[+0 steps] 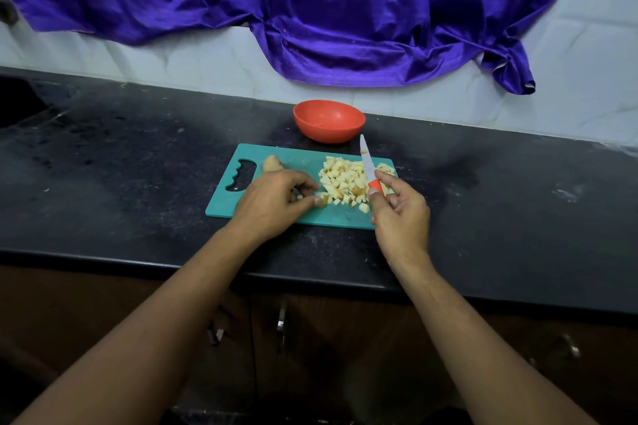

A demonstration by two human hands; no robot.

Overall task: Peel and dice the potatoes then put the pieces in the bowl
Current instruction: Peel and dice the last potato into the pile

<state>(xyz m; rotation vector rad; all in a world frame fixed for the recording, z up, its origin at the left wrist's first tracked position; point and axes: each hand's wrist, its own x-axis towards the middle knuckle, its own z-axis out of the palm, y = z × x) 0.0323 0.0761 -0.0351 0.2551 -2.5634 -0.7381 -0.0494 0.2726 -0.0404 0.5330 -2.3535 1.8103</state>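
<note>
right hand point(397, 207) gripping knife point(368, 166), left hand point(276, 198) pinching potato pieces point(345, 181)

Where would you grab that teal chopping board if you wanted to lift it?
Probably by the wavy handle slot at the left end of the chopping board, coming in from the left. The slot is cut for fingers, and the diced potato is piled toward the right end, away from it.

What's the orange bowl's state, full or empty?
Empty: the bowl shows a bare inside; the diced potato lies on the cutting board.
</note>
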